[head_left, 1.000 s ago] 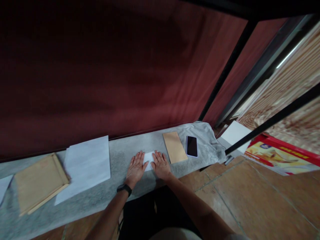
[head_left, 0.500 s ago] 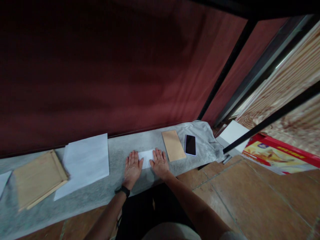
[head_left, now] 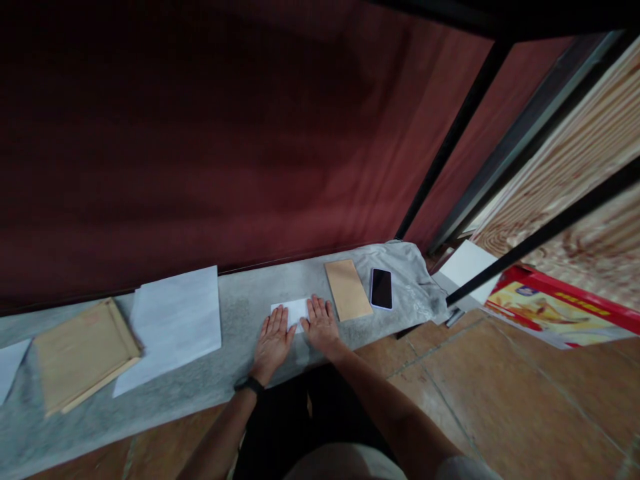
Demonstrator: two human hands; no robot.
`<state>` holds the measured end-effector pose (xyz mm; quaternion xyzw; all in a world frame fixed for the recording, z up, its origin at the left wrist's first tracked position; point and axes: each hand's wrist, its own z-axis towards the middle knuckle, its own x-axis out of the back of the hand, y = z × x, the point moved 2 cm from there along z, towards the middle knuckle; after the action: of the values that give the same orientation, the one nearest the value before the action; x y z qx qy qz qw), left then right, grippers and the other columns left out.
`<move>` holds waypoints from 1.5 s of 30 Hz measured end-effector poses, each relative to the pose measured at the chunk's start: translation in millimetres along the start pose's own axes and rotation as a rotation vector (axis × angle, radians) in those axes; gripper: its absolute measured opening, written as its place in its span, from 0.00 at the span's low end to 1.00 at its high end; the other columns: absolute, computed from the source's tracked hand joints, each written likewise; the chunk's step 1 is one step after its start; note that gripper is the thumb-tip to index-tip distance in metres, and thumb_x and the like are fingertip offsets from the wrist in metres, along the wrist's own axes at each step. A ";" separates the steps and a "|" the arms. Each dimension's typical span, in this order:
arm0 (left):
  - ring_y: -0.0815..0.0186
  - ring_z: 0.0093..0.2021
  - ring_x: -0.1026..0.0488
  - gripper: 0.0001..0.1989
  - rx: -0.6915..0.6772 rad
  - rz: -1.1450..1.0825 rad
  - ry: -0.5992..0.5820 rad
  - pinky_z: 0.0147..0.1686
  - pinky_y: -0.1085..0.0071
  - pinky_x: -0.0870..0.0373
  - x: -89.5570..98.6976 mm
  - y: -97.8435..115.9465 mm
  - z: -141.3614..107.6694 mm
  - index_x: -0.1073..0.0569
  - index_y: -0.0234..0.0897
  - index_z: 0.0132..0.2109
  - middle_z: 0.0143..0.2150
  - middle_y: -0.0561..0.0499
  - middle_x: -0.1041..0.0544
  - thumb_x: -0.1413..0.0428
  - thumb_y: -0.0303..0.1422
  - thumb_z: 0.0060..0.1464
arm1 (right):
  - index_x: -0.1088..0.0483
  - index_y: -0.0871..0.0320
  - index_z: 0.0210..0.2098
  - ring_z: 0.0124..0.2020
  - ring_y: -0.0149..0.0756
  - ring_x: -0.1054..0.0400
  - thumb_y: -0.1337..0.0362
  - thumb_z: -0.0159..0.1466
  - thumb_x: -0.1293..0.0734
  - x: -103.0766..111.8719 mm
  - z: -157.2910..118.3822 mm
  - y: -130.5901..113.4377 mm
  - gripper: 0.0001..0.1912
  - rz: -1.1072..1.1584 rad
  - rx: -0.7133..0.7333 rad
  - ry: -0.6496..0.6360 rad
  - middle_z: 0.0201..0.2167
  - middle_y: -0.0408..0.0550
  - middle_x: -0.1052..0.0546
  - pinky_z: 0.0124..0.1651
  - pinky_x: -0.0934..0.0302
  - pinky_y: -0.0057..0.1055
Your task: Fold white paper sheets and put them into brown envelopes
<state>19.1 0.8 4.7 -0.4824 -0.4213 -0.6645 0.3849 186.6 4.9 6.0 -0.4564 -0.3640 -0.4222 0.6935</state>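
A small white sheet of paper point(head_left: 296, 309) lies flat on the grey cloth-covered bench point(head_left: 245, 300). My left hand point(head_left: 273, 339) rests flat on its left part, fingers stretched out and pointing away from me. On its right edge lies my right hand point(head_left: 321, 327), also flat with the fingers extended. The palms hide parts of the paper's sides and near edge. Just right of my right hand is a tan envelope-like rectangle point(head_left: 349, 289), and beyond that a phone point(head_left: 381, 289) with a dark screen.
To the left lie large white sheets point(head_left: 175, 323) and a stack of brown envelopes point(head_left: 87, 353), with another white sheet point(head_left: 11, 363) at the far left. A dark red panel point(head_left: 250, 167) rises behind the bench. Black bars point(head_left: 455, 137) and a red box point(head_left: 560, 307) stand at the right.
My left hand has slid right across the paper, closer to my right hand, uncovering the paper's upper left corner. My right hand has barely moved.
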 end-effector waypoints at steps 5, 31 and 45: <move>0.54 0.74 0.48 0.33 0.013 0.006 0.004 0.71 0.51 0.49 1.7 1.4 0.3 0.44 0.29 0.72 0.73 0.37 0.41 0.64 0.44 0.68 | 0.39 0.57 0.68 0.70 0.50 0.44 0.56 0.73 0.40 3.7 -18.6 -3.4 0.27 0.017 0.069 0.017 0.69 0.57 0.37 0.70 0.55 0.55; 0.54 0.72 0.43 0.27 -0.018 -0.017 -0.117 0.69 0.53 0.46 6.3 31.4 50.1 0.39 0.32 0.70 0.71 0.40 0.37 0.60 0.34 0.68 | 0.40 0.57 0.68 0.68 0.47 0.43 0.51 0.74 0.43 17.0 -59.4 5.0 0.28 -0.073 0.097 0.033 0.69 0.53 0.36 0.71 0.57 0.50; 0.60 0.46 0.25 0.11 0.026 -0.031 -0.190 0.51 0.65 0.31 46.7 21.1 100.4 0.21 0.37 0.40 0.44 0.45 0.21 0.47 0.23 0.55 | 0.44 0.61 0.70 0.69 0.48 0.43 0.55 0.73 0.40 18.0 -62.5 5.9 0.31 0.047 0.106 0.106 0.67 0.57 0.34 0.72 0.56 0.51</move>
<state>59.1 82.0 71.8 -0.5318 -0.4719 -0.6161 0.3389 206.4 -57.1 0.2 -0.4044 -0.3380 -0.4093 0.7448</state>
